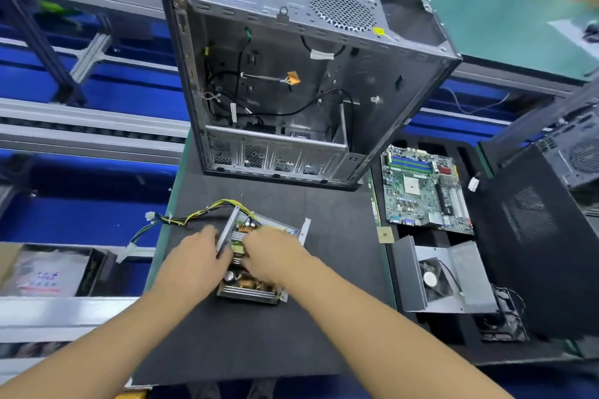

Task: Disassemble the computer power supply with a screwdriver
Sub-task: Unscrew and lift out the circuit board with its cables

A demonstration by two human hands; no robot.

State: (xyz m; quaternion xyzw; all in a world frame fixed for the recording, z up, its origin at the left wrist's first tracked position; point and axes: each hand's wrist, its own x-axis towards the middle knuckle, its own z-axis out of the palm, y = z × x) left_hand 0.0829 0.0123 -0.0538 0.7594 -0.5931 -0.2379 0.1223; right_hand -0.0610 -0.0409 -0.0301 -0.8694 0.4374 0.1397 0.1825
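**Hazards.** The cable bundle [191, 217] trails off the left edge of the mat. In my judgement it could snag there and jerk the unit if the board is lifted.

The left hand [194, 256] grips the left sheet-metal wall of the power supply [249, 288], thumb against the wall. A raw edge could cut the hand if it slips.

The power supply lies open at the centre of the mat, cover off and board exposed. The right hand [272, 253] reaches into it with fingers curled down among the components. Motion blur prevents telling whether they pinch the board or only rest on it. Bare fingers near the capacitors risk a residual discharge. If screws remain, prying could crack the board. No screwdriver is in view.

**Surface and room.**
- Left: blue bins [81, 220] under aluminium rails.
- Centre: a black mat [259, 340], with a stripped computer case [291, 91] at its far end.
- Right of the mat: a motherboard [424, 191], with a metal cover with fan [437, 278] nearer the person.
- Further right: a black side panel [531, 236].
- Beyond: a green bench [486, 10].
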